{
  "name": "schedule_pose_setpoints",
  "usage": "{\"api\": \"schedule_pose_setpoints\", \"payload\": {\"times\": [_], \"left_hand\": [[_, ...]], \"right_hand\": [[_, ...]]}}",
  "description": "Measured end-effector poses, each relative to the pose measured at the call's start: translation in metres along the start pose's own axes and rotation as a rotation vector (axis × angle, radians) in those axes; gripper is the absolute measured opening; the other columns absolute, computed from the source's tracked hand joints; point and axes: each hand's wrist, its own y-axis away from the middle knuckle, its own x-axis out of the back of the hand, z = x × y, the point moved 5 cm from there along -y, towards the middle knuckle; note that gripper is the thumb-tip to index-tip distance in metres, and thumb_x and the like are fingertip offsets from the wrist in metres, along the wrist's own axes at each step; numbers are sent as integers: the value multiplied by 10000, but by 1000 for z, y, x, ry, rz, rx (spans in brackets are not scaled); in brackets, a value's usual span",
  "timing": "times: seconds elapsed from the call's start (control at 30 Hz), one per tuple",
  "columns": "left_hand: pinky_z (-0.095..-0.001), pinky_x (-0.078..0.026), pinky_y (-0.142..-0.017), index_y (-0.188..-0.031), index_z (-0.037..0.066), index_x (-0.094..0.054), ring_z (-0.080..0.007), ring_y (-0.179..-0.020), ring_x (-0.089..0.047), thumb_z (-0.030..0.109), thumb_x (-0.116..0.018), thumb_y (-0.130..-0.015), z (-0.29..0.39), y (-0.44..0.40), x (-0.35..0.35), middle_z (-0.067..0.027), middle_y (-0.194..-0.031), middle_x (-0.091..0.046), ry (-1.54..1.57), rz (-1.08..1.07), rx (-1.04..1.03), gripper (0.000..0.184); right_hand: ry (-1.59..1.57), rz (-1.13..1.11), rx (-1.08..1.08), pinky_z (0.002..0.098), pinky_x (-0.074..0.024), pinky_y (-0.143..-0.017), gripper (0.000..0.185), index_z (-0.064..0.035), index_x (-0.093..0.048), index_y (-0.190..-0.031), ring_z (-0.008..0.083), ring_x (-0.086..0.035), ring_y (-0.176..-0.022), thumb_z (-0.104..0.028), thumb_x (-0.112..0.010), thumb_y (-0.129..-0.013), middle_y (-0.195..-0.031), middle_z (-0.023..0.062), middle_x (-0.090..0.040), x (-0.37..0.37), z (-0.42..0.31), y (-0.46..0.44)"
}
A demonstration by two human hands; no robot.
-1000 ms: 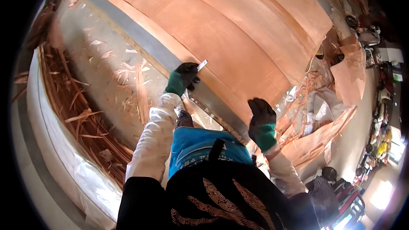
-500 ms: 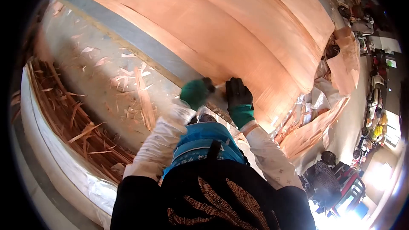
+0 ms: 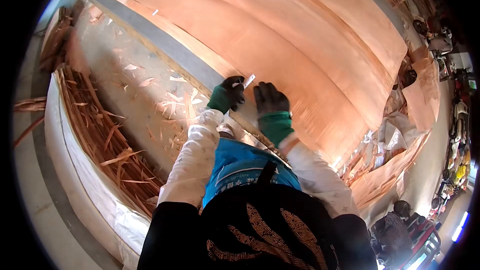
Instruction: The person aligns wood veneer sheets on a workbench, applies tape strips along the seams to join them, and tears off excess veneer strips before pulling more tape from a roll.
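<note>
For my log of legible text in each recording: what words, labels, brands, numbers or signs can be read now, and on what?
"400-": on the blue cloth at the waist; the digits after it are too small to be sure of.
Characters below that number: same cloth, too small and partly covered to read.
White strip in the left hand: a small dark mark, no readable text.
No other text is readable.

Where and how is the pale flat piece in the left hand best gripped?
The pale flat piece is probably best gripped by its near end, inside the left hand, coming from the person's side: its narrow free end points away, toward the wood sheets.
</note>
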Motion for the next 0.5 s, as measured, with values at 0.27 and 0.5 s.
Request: {"api": "schedule_pose_setpoints", "payload": {"times": [0.27,0.5], "left_hand": [[-359,-495,-521,-1102,114,-622,-227,-576,-638,233,-564,-904,21,-2,36,-116,-764,-666,-688,-111,-612,237],[-281,-426,-390,-985,10,-604,-140,-516,-575,201,-621,-911,93,-89,176,-76,-727,-607,-114,-39,-121,205]], "right_hand": [[87,-184,-27,413,-449,-853,408,-51,-598,-1123,298,-446,-1218,-177,-602,-735,-1275,131,-510,-63,-20,-31],[186,-194,31,403,-471,-822,419,-43,-586,-1150,296,-507,-1144,-169,-591,-750,-1217,127,-540,-38,-30,-50]]}}
